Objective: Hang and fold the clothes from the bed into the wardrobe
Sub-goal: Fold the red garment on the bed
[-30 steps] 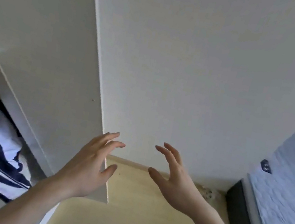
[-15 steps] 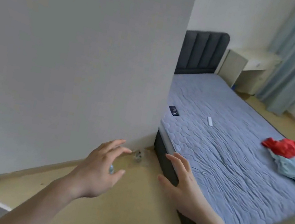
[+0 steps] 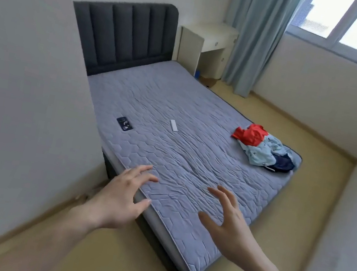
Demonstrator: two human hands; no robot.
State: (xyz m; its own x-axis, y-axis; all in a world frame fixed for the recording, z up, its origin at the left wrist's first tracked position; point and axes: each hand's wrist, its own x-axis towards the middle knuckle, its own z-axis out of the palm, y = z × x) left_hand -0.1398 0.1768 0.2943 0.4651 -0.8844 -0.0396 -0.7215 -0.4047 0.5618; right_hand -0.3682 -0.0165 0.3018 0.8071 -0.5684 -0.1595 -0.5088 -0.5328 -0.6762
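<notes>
- The bed (image 3: 180, 159) has a gray-blue quilted cover with wrinkles in it. It has a dark padded headboard (image 3: 123, 35) at the far end.
- The left hand (image 3: 118, 199) and right hand (image 3: 226, 222) hover over the near corner of the bed, with fingers spread and nothing in them.
- A pile of clothes (image 3: 266, 148) lies on the bed, far ahead of the right hand and off to its right, near the bed's edge. It has a red piece, a light blue piece and a dark blue piece.
- A small white remote (image 3: 173, 125) lies flat on the bed, well ahead of both hands.
- A dark phone (image 3: 124, 123) lies flat ahead of the left hand, near the wall-side edge.
- The bed stands on a tan floor (image 3: 116, 265).
</notes>
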